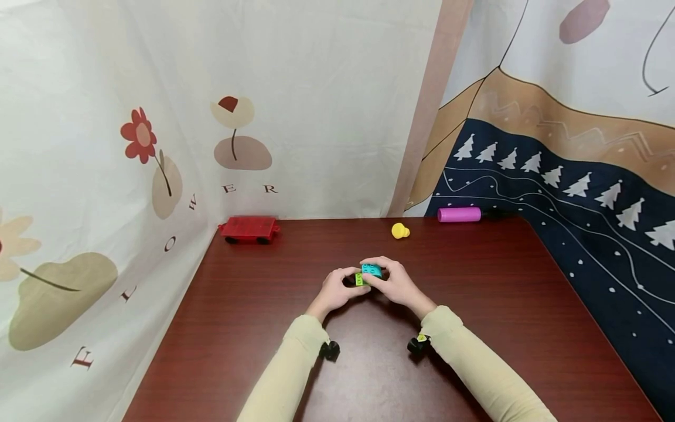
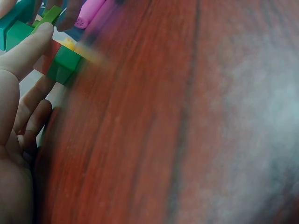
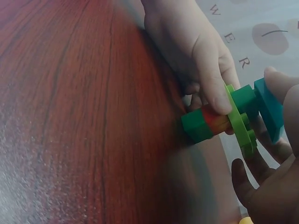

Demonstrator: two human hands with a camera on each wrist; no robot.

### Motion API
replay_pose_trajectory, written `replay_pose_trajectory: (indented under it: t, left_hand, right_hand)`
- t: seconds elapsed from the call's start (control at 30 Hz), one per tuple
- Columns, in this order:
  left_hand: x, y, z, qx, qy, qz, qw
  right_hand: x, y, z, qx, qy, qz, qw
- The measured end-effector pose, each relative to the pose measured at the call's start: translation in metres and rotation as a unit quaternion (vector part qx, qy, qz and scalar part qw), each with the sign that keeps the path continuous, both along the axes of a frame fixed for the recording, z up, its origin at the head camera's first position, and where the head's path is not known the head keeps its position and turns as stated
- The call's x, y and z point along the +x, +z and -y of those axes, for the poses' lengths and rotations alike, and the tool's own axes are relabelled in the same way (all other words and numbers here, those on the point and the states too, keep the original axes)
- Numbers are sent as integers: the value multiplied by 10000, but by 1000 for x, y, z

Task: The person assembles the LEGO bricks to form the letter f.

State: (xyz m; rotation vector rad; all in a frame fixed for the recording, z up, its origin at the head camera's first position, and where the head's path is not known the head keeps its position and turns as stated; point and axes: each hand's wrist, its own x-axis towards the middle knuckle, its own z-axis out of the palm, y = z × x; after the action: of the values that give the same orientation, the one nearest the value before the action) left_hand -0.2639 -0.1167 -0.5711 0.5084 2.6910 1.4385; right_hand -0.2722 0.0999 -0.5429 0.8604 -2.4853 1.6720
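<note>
Above the middle of the table, my left hand (image 1: 337,290) pinches a small stack of toy building bricks. In the right wrist view it has a dark green brick (image 3: 196,127) at its lower end, a red-orange brick (image 3: 216,120) and a flat lime-green brick (image 3: 240,126). Another green brick (image 3: 246,99) stands on the lime one. My right hand (image 1: 395,282) holds a teal brick (image 1: 371,269) between thumb and fingers, against that upper green brick. Whether those two are pressed fully together I cannot tell. The left thumb lies over the red-orange brick.
A red toy wagon (image 1: 249,228) stands at the table's back left. Along the back edge are a small yellow toy piece (image 1: 400,230) and a pink-purple cylinder (image 1: 459,215) with a black end. Printed cloth hangs behind the brown table (image 1: 253,351) and along its sides.
</note>
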Motion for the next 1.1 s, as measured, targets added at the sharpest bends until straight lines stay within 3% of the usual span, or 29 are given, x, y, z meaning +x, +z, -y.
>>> replay_pose_trajectory:
  t: [0.4,0.67,0.9,1.1]
  left_hand:
    - [-1,-2,-1,-35,3,-36,10000]
    - [-2,-3,1,-24,20,-137,9999]
    - [-3,-1,1,-42,24,-132,9999]
    - [-2,0,0,-17,44,-109,9999]
  right_hand:
    - [1,-1,-2,130,104,-159,9997]
    - [-1,2,0,393,7,-48,9992]
    - [-2,1,1,341,53,-312,9989]
    - [-1,1,2,265,33,-222,9994]
